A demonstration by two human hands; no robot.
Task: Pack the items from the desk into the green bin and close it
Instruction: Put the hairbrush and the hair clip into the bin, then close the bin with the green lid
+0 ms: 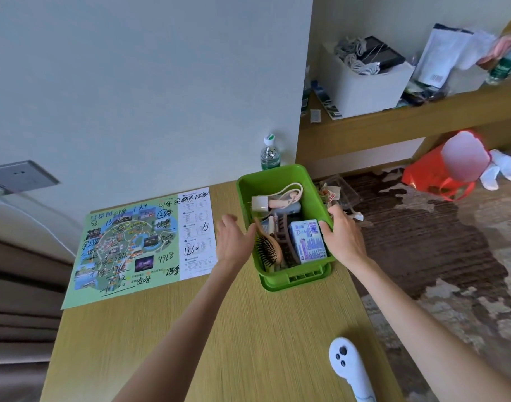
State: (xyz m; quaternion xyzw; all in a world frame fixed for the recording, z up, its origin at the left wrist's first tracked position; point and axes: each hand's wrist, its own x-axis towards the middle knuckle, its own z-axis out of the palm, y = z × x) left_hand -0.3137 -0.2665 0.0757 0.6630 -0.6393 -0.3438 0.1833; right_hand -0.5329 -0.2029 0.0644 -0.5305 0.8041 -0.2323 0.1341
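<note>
Flanking green bin: map, bottle

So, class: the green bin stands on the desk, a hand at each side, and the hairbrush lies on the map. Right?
No: the head view shows the hairbrush inside the green bin, not on the map. The rest holds.

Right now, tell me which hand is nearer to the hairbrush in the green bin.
Left. The left hand is at the left rim of the green bin, just beside the hairbrush; the right hand grips the opposite rim, beyond the blue box.
</note>
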